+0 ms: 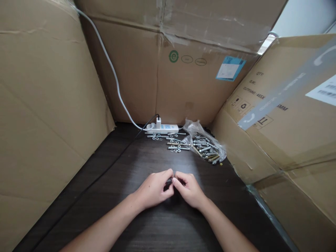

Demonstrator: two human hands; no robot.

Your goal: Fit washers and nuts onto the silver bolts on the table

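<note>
A clear plastic bag (207,145) lies open on the dark counter (147,224), near the far right corner. It is crumpled and shiny, and it holds a heap of metal bolts (207,151); most are silver, some have a yellow-gold tone. Just beside the bag, on its left side, more bolts and washers (170,141) are laid out on the counter in short rows, each long bolt with small rings next to it. Behind these rows lies a white power strip (164,128) with a white plug (158,121) in it; a white cable (112,70) goes up from it along the cardboard, and a black cable (126,148) runs across the counter to the left.

Big cardboard boxes (47,105) stand on three sides of the counter. The cardboard is brown and matt, with creases and strips of tape; the back box carries a green round mark and a blue-white label (230,68).

The counter has a dark wood grain pattern, smooth and a little reflecting.

In the middle of the counter, near the front, the left hand (154,190) and the right hand (189,190) meet with the fingertips touching. Both hands are closed narrow around one small dark piece (170,181), pinched between thumbs and forefingers. The piece is mostly hidden by the fingers, so I cannot tell its exact shape; only a short dark part shows between the two hands. It is well apart from the bag.
</note>
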